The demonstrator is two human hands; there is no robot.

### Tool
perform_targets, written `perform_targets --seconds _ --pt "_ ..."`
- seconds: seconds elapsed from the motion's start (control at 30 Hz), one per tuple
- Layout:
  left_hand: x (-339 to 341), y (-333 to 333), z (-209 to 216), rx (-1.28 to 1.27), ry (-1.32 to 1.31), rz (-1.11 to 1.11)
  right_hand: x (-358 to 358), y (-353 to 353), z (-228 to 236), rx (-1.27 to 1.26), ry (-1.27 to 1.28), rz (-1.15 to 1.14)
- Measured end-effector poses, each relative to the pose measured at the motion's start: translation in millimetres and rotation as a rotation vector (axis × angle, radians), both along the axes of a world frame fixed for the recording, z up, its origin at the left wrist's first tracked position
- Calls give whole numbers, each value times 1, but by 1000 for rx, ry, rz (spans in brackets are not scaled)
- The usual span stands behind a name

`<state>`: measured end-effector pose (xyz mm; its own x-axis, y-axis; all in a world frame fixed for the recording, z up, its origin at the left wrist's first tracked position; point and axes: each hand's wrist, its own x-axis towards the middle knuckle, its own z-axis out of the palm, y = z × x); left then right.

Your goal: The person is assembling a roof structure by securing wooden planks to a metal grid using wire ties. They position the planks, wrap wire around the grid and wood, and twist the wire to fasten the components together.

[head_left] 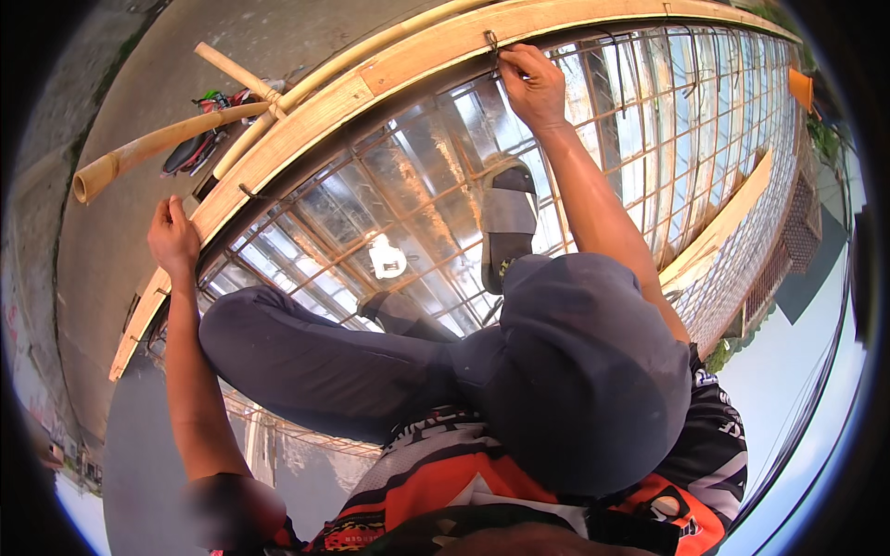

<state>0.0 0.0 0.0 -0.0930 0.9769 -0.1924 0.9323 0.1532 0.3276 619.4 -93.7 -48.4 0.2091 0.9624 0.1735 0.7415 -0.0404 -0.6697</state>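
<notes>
My right hand (pixel 536 88) is up at the inner edge of a long wooden beam (pixel 417 57). Its fingers are pinched on a dark tie wire (pixel 492 44) that loops at the beam. Farther left, my left hand (pixel 174 239) lies across the same beam, its fingers bent together over the outer side; the fingertips' underside is hidden. Below the beam spreads a grid of thin rusty steel bars (pixel 422 199) over shiny metal sheets (pixel 445 139). My sandalled foot (pixel 509 213) stands on this grid between my hands.
Bamboo poles (pixel 167 146) jut out beyond the beam, crossing near its left half. Far below are a paved road (pixel 139 83) and a parked motorcycle (pixel 195 148). A loose plank (pixel 718 232) lies on the mesh at right, with an orange object (pixel 801 90) beyond. Other wires stick up along the beam.
</notes>
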Motion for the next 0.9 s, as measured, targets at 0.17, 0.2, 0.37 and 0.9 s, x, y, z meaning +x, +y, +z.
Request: perform_targets --seconds 0.17,0.2,0.37,0.9 --pt "3 -5 -4 40 13 1 12 3 24 -25 -162 143" --pt "5 -3 -3 30 9 2 16 0 25 -48 -173 161" --pt "5 0 -1 14 -4 18 4 -12 7 -263 351 -19" --pt "5 -1 1 5 30 4 -34 12 46 -498 -241 -212"
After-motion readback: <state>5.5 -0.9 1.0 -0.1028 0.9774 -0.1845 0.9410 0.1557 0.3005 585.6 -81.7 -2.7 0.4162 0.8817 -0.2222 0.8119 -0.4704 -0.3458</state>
